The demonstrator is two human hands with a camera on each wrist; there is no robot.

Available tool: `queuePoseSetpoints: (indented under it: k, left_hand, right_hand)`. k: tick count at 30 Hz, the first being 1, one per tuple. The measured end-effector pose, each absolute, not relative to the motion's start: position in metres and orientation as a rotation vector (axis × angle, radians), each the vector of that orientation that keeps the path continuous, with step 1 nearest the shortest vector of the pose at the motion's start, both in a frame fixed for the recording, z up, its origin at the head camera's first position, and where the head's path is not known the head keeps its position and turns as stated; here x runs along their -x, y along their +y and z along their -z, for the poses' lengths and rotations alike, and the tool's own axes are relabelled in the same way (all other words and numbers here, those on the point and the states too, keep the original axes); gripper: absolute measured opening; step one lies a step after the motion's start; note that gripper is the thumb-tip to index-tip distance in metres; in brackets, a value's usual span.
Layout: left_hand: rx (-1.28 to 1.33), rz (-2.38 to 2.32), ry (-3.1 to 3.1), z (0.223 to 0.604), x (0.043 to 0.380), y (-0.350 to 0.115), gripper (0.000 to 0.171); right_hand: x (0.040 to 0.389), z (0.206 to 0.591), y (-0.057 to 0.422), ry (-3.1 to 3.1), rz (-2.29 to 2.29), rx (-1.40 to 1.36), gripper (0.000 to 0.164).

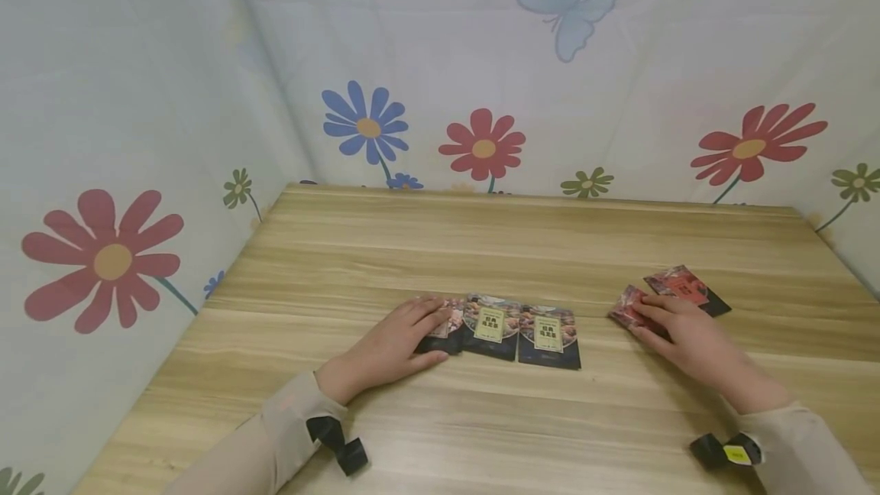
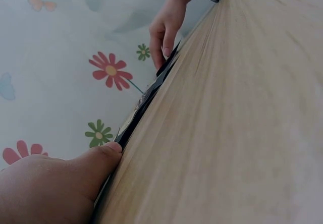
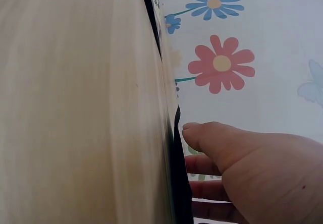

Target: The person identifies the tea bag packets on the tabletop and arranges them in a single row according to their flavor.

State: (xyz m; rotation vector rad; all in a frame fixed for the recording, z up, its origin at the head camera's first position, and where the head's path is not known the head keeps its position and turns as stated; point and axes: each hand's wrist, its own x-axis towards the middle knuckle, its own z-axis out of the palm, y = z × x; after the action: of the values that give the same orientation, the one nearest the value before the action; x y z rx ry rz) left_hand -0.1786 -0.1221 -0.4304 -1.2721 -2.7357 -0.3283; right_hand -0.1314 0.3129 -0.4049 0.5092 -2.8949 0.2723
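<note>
White cloth printed with flowers (image 1: 165, 82) lines the left and back of the frame; one large red flower (image 1: 112, 262) at far left. Wood-grain table (image 1: 522, 434) fills the lower part.

Lower left: beige left sleeve (image 1: 247, 434), black strap (image 1: 326, 432) at the wrist. Left hand (image 1: 388, 342) just left of centre, fingers relaxed and laid flat over the left packet (image 1: 455, 319), thumb along its lower edge. Grip loose: contact from above, nothing clasped. Left wrist view agrees, thumb tip resting at the packet's edge.

Centre: middle packet (image 1: 490, 327), then third packet (image 1: 550, 336), both face up, dark-based, pale green label. All three lie in a row, close side by side; exact contact at the edges not resolved.

Right of centre: red packet (image 1: 624, 310), partly covered by the right hand (image 1: 690, 342). Fingers gently bent and spread on its face, thumb apart from them in the right wrist view; no clasp seen. Just beyond, farther right: red-labelled packet (image 1: 687, 289), set askew, partly hidden by that hand.

Lower right: right sleeve (image 1: 800, 441), black band (image 1: 708, 451) with yellow tag.
</note>
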Motion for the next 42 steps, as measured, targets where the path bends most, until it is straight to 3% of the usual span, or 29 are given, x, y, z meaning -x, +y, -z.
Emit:
queuePoseSetpoints:
  k: [22, 42]
  left_hand:
    - [1.269, 0.324, -2.745, 0.431, 0.179, -0.123, 0.065]
    - [1.267, 0.343, -2.741, 0.430, 0.178, -0.122, 0.065]
  right_hand:
    - [0.124, 0.409, 0.284, -2.819, -0.184, -0.558, 0.039]
    - [0.120, 0.411, 0.271, -2.852, -0.191, -0.584, 0.049]
